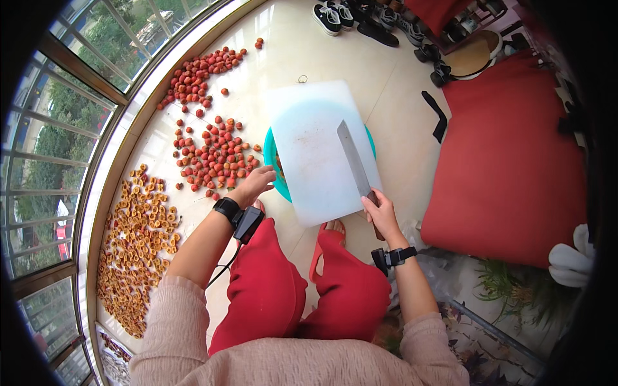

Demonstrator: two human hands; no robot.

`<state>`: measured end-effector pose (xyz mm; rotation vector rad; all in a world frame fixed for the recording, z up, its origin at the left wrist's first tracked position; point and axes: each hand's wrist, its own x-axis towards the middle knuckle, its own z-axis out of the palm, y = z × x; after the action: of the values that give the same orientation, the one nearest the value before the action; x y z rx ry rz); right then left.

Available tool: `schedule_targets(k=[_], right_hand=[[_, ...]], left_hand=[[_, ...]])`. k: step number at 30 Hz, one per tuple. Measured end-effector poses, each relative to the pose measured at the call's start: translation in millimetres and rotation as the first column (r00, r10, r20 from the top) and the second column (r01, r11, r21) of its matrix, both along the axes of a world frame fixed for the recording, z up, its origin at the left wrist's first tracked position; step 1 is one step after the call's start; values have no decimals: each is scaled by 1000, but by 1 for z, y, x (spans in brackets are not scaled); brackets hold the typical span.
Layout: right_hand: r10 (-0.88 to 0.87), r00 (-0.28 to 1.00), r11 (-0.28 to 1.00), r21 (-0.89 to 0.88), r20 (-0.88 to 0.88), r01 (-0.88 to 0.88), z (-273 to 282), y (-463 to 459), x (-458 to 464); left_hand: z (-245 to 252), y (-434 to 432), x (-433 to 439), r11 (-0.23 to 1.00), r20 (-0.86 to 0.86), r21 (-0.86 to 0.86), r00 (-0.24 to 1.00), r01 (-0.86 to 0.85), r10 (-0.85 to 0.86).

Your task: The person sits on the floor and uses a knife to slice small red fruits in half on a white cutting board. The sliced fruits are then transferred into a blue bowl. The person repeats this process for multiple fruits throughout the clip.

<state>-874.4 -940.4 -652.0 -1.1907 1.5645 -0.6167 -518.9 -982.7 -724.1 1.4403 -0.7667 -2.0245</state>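
Observation:
A white plastic cutting board [314, 164] lies across a teal plastic basin [269, 154], whose contents are mostly hidden. My right hand [380, 212] grips the dark handle of a kitchen knife [354, 157]; its long blade rests over the board's right part. At the basin's left rim is my left hand [258, 183], fingers spread, with nothing seen in it. Just beyond it, whole small red fruits [219, 154] are spread on the floor, and more whole red fruits [190, 82] lie farther up. Halved, dried-looking fruit pieces [140, 231] cover the floor at the left.
A barred window [72, 120] curves along the left. On the right stands a red-covered seat or cushion [507, 169], with a black strap-like item [437, 116] beside it. Shoes [333, 17] line the top. A clear plastic bag [429, 275] and green plants [507, 289] are at lower right.

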Motion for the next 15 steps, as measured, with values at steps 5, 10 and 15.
schedule_targets(k=[5,10,15], right_hand=[[-71,981,993,107,179,53,-17,-31,-1],[-85,978,992,104,192,66,-28,-39,-2],[-88,978,995,64,189,77,-32,-43,6]], left_hand=[[-19,-27,-29,988,22,-130,997,79,-77],[-39,-32,-38,990,13,-142,1000,-19,21],[-44,-49,-44,980,-46,-176,995,-97,90]])
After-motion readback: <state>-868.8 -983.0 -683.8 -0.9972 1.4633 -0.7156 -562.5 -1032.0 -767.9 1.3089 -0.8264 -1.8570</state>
